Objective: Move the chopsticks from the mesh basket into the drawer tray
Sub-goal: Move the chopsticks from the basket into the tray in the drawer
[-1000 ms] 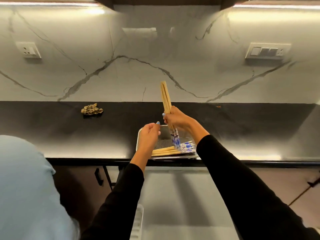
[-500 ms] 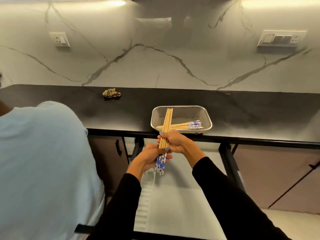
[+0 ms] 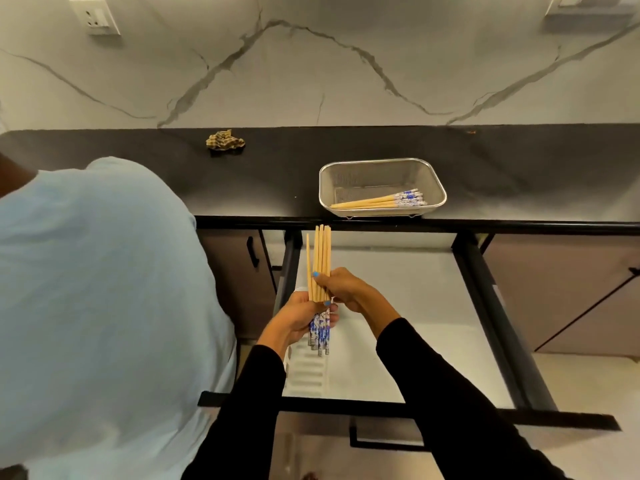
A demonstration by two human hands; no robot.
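Both my hands hold one bundle of several wooden chopsticks [image 3: 320, 258] with blue-and-white patterned ends, over the left side of the open drawer. My left hand [image 3: 298, 318] cups the patterned ends from below. My right hand [image 3: 341, 287] pinches the bundle at its middle. The tips point away from me, toward the counter edge. Under the bundle lies a white ribbed drawer tray [image 3: 306, 370]. The steel mesh basket [image 3: 434, 183] stands on the black counter above, with several more chopsticks [image 3: 377, 201] lying in it.
The pulled-out drawer [image 3: 485, 296] has black side rails and a pale liner. Another person in a light blue shirt [image 3: 97, 299] stands close on my left. A crumpled checked cloth [image 3: 225, 143] lies on the counter [image 3: 519, 174] at the back left.
The bundle came out of the basket, down past the counter edge and over the drawer. My left hand joined it at the patterned ends. My view tilted down.
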